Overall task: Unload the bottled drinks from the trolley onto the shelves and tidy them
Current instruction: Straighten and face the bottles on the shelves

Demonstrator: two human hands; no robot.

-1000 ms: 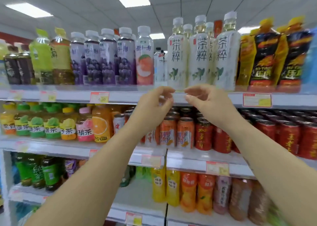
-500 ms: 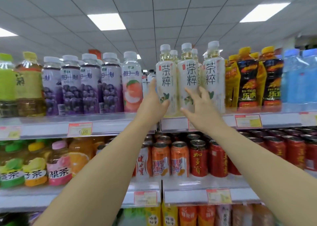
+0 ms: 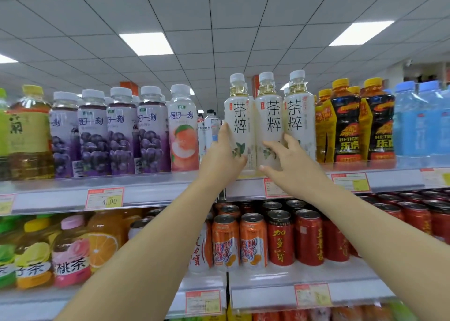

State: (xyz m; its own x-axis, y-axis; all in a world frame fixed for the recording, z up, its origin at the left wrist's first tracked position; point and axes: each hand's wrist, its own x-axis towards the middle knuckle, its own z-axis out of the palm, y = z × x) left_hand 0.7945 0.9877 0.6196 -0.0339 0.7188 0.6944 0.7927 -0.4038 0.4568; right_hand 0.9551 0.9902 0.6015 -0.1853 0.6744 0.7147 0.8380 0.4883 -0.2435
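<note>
Three white tea bottles with white caps stand upright in a row on the top shelf [image 3: 170, 191]. My left hand [image 3: 224, 157] wraps the lower left side of the left tea bottle [image 3: 239, 116], fingers behind it and thumb at the front. My right hand [image 3: 285, 160] is spread across the base of the middle tea bottle [image 3: 269, 116], with fingertips reaching the right tea bottle [image 3: 298, 116]. More white tea bottles stand behind them, mostly hidden. The trolley is out of view.
Purple grape drinks [image 3: 121, 135] and a peach drink [image 3: 183, 130] stand left of the tea bottles, black-and-yellow energy drinks [image 3: 345, 125] and blue bottles [image 3: 418, 123] to the right. Red and orange cans [image 3: 280, 238] fill the shelf below, with price tags [image 3: 104, 199] on the shelf edges.
Both hands rose from in front of the shelf edge to the tea bottles and now rest against them. The view tilted upward.
</note>
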